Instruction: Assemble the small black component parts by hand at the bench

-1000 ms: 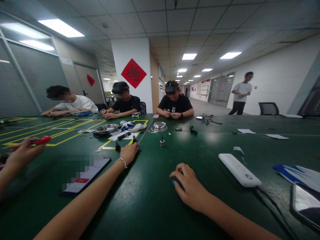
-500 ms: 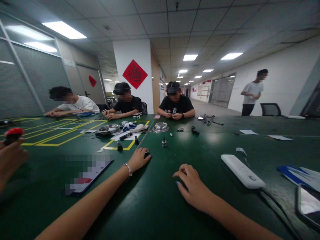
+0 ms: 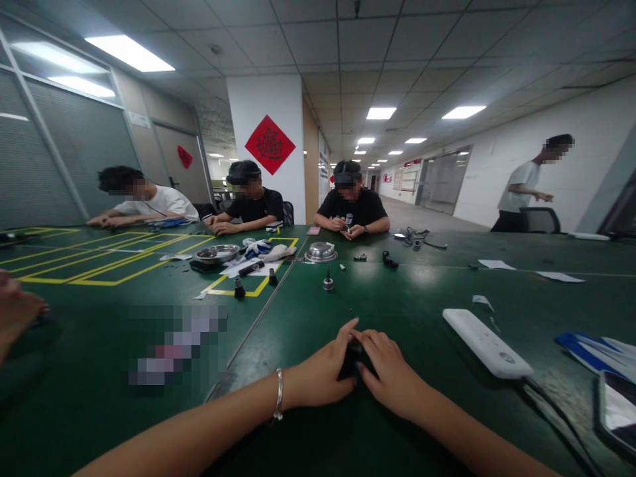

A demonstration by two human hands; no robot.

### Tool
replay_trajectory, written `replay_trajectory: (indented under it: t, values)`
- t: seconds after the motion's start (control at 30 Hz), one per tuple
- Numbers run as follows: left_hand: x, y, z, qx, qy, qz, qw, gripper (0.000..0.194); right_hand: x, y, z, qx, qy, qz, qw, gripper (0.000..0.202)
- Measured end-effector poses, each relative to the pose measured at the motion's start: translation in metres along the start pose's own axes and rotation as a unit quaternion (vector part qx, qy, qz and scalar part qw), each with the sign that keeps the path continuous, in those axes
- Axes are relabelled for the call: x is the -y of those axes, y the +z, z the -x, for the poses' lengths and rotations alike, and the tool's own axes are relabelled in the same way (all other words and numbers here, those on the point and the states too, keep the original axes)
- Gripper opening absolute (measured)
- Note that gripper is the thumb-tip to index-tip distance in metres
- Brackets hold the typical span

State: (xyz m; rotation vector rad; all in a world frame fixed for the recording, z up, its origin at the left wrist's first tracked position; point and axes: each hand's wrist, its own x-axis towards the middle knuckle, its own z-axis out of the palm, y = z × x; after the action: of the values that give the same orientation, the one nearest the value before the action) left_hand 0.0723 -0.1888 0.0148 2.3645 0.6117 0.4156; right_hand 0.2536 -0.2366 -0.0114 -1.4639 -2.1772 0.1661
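Observation:
My left hand (image 3: 322, 374), with a silver bracelet at the wrist, is closed around a small dark thing (image 3: 352, 358) low over the table. Facing it, my right hand (image 3: 387, 371) has bent fingers that meet my left fingertips around the same thing. Fingers and shadow hide most of it, so I cannot make out its kind. Beyond my hands, a small round metal part with an upright stem (image 3: 328, 283) stands on the green table (image 3: 293, 331). Two black tapered pieces, one nearer (image 3: 239, 289) and one farther (image 3: 273, 277), stand to its left.
A white power strip (image 3: 487, 343) with a cable lies right, near a blue-white glove (image 3: 596, 354) and a phone (image 3: 616, 411). Farther back are a metal bowl (image 3: 217, 254) and a domed metal lid (image 3: 320, 252). Another person's hand (image 3: 17, 311) enters at left; several people sit opposite.
My left hand has drawn back and right from farther up the table with a small thing, meeting my right hand. The neighbour's red-topped object has left view. A standing person has moved right.

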Motion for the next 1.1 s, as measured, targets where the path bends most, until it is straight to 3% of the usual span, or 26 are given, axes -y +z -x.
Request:
replay_trajectory:
  t: [0.13, 0.3, 0.4, 0.53, 0.77, 0.83, 0.93, 1.1]
  values:
    - [-0.005, 0.007, 0.004, -0.005, 0.005, 0.000, 1.000, 0.092, -0.002, -0.001, -0.004, -0.006, -0.011, -0.018, 1.000, 0.051]
    - [0.003, 0.002, 0.001, -0.040, -0.087, -0.046, 0.994, 0.080, -0.001, -0.004, -0.006, 0.010, -0.011, -0.044, 0.999, 0.029]
    - [0.013, 0.000, -0.003, -0.031, -0.133, -0.088, 0.987, 0.072, 0.000, -0.007, -0.006, 0.008, -0.006, -0.039, 0.999, 0.022]
    - [0.018, 0.000, -0.006, -0.054, -0.115, -0.103, 0.987, 0.063, 0.002, -0.008, -0.006, -0.023, 0.010, -0.066, 0.997, 0.020]
    - [0.008, 0.011, -0.003, -0.117, -0.093, -0.182, 0.972, 0.045, 0.006, -0.009, -0.008, -0.090, -0.014, -0.130, 0.987, 0.029]
    - [0.010, 0.014, -0.003, -0.134, -0.076, -0.158, 0.975, 0.047, 0.006, -0.009, -0.008, -0.101, -0.018, -0.143, 0.984, 0.028]
    - [0.015, 0.016, -0.006, -0.157, -0.072, -0.044, 0.984, 0.065, 0.007, -0.008, -0.007, -0.106, -0.015, -0.159, 0.981, 0.027]
    - [0.017, 0.018, -0.011, -0.159, -0.050, 0.086, 0.982, 0.084, 0.008, -0.008, -0.007, -0.099, -0.020, -0.168, 0.981, 0.034]
